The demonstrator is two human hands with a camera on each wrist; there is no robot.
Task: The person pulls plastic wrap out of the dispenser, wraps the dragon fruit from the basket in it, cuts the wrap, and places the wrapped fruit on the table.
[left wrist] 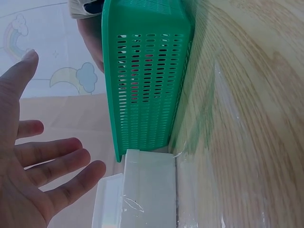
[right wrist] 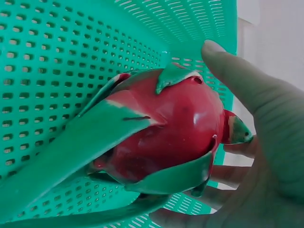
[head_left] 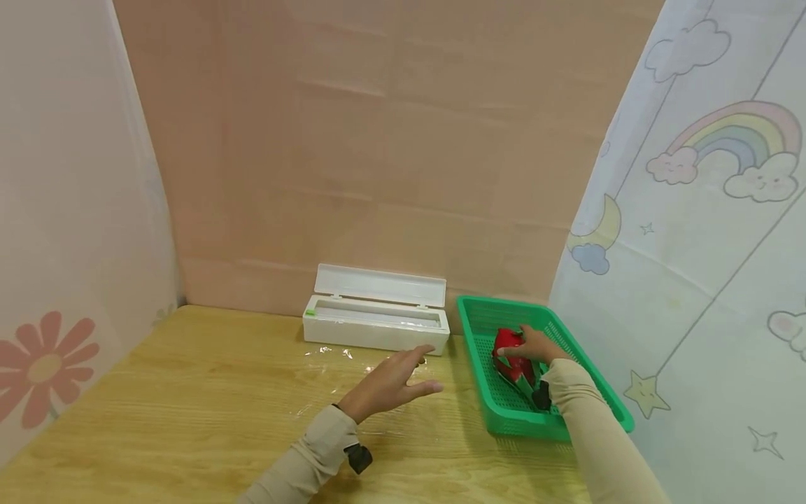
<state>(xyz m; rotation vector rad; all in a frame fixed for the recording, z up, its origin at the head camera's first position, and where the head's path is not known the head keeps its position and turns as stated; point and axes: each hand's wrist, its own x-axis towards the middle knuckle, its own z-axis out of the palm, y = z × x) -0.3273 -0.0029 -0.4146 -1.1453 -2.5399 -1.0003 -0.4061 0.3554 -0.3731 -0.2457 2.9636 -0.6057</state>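
A red dragon fruit [right wrist: 175, 118] with long green scales lies in a green plastic basket [head_left: 475, 350] on the right. My right hand [head_left: 535, 348] reaches over the basket wall to the fruit. In the right wrist view its thumb [right wrist: 237, 71] stands straight, apart from the red skin, while the fingers spread round the fruit's end, their tips partly hidden behind it. My left hand [head_left: 389, 383] hovers above the table left of the basket, fingers extended, holding nothing. Under it, a sheet of clear plastic film [head_left: 352, 357] spreads over the wood.
A white cling-film box [head_left: 378, 334] stands at the back of the table with its lid [head_left: 380, 285] raised. Film hangs over its front. The wooden table [head_left: 189, 392] meets a beige cloth backdrop, with patterned curtains at both sides.
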